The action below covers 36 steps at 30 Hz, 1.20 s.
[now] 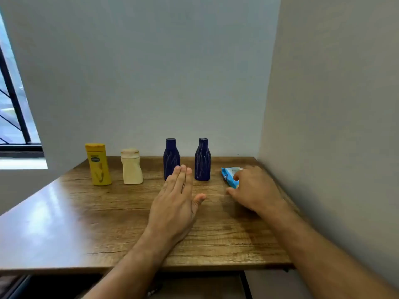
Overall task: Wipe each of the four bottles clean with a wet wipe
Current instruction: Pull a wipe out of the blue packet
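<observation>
Four bottles are seen standing upright in a row near the back of the wooden desk [64,212], well apart from one another: a tall yellow plastic bottle [98,165] at the left, a squat cream plastic bottle [131,167] beside it, then a left dark blue narrow-necked bottle [171,155] and a right dark blue narrow-necked bottle [202,160]. A light blue wet-wipe packet [228,174] is laid flat on the desk to the right of the row, near the side wall. The right hand [252,188] is placed over the packet, its fingers curled down onto it — whether the packet is actually gripped cannot be told. The left hand [174,203] is held flat with straight, closed fingers in front of the left blue bottle, nothing being held. Grey walls [151,72] enclose the corner — a window [13,117] is seen at the far left.
</observation>
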### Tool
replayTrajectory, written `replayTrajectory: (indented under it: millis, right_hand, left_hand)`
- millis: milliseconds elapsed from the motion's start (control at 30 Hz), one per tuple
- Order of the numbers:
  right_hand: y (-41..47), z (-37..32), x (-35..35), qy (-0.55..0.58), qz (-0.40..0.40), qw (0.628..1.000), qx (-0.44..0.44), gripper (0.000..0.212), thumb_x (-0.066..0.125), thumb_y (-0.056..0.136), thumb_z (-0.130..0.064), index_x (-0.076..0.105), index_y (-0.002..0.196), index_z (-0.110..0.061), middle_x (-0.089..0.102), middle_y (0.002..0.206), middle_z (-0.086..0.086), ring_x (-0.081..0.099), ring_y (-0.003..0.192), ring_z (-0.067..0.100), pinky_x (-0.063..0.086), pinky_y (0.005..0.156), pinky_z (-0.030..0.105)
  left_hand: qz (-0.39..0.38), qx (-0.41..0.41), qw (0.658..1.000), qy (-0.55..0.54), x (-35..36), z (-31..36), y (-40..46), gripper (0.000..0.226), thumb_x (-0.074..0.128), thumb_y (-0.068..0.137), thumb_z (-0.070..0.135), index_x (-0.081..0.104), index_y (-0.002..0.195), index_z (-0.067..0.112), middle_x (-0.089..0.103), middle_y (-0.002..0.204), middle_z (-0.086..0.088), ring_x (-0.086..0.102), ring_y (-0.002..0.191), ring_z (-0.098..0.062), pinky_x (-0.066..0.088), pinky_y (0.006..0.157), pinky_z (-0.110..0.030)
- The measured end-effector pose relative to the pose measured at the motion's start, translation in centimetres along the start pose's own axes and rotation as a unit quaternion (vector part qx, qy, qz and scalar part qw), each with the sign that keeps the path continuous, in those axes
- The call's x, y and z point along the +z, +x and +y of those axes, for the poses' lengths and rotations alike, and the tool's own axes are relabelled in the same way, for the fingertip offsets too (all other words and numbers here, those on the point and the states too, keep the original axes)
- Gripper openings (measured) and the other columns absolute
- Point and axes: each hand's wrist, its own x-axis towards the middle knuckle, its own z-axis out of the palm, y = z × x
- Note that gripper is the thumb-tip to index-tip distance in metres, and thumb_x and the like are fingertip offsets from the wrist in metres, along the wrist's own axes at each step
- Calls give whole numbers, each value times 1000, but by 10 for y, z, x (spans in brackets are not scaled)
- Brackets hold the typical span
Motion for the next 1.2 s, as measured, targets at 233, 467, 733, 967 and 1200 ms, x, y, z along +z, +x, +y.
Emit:
replayTrajectory:
  millis: [233,467,733,967,1200]
  right_hand:
    - [-16,9,13,-50,-38,997,43,61,66,82,-56,60,127,-15,63,123,6,52,115,23,48,89,34]
    - [-14,17,25,-51,9,997,54,34,47,97,-42,70,108,-20,70,102,1,61,92,18,49,80,34]
    - [3,26,27,-27,-13,998,59,37,52,94,-50,70,111,-23,70,98,-1,60,89,15,46,70,29]
    - [2,27,38,-18,2,998,61,35,53,94,-55,68,111,-28,70,100,-4,61,90,14,48,73,30]
    - [7,27,35,22,28,995,97,38,43,101,-48,71,101,-22,71,95,0,55,76,14,43,67,28]
  left_hand:
    - [-42,-11,999,-31,5,6,-1,91,-11,91,68,2,160,11,3,170,-8,-10,153,-13,-9,119,-26]
    - [-61,-26,996,-52,2,8,17,85,-4,94,66,3,161,15,5,171,-3,-2,156,-11,-6,115,-20]
    - [-41,-60,992,-105,14,9,52,65,18,108,48,6,162,14,7,171,-2,0,156,-11,-5,115,-21]
    - [-25,-72,989,-128,31,10,62,63,23,109,42,5,162,13,5,171,-3,-1,156,-12,-3,117,-21]
    - [-34,-74,986,-146,36,5,60,62,24,109,40,3,162,16,4,171,0,-3,156,-10,-3,119,-22]
